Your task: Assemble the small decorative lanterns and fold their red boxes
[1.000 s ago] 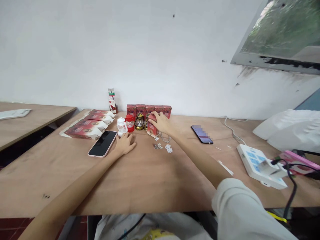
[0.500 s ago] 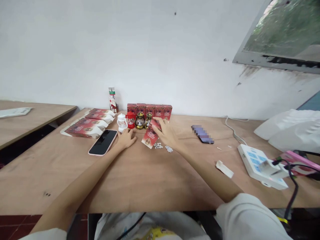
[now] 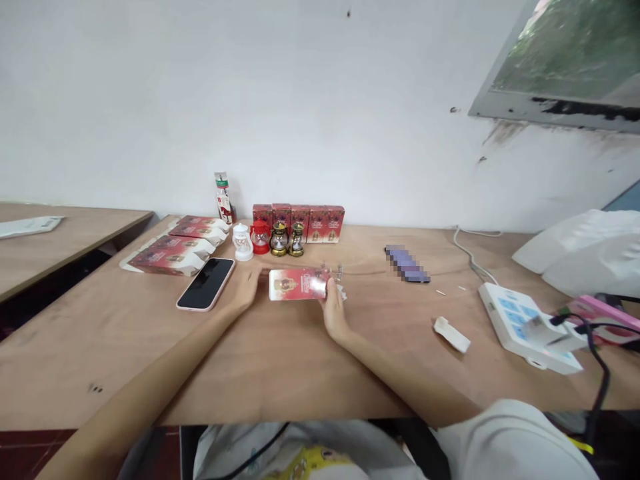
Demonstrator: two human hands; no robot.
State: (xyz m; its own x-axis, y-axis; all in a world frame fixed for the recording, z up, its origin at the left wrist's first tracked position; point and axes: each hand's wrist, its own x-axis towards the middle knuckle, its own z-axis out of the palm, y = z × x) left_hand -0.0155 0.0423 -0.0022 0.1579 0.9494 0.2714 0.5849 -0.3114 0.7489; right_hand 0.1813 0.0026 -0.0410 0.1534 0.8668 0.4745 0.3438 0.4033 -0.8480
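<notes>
red carton (image 3: 296, 285), contents hidden, gripped in r fingers (image 3: 330, 289), l fingers (image 3: 255, 271) loosely extended nr its l end.

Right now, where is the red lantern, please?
In the head view, the red lantern stands left of centre, between the white lantern and a black-and-gold lantern, in front of the red boxes.

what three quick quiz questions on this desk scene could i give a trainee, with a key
1. Which hand grips the red printed carton?
2. True or false: the black-screened phone lies to the left of the power strip, as the camera sees them.
3. How many lanterns stand in the row?

Key: 1. The right hand. 2. True. 3. Four.
</notes>
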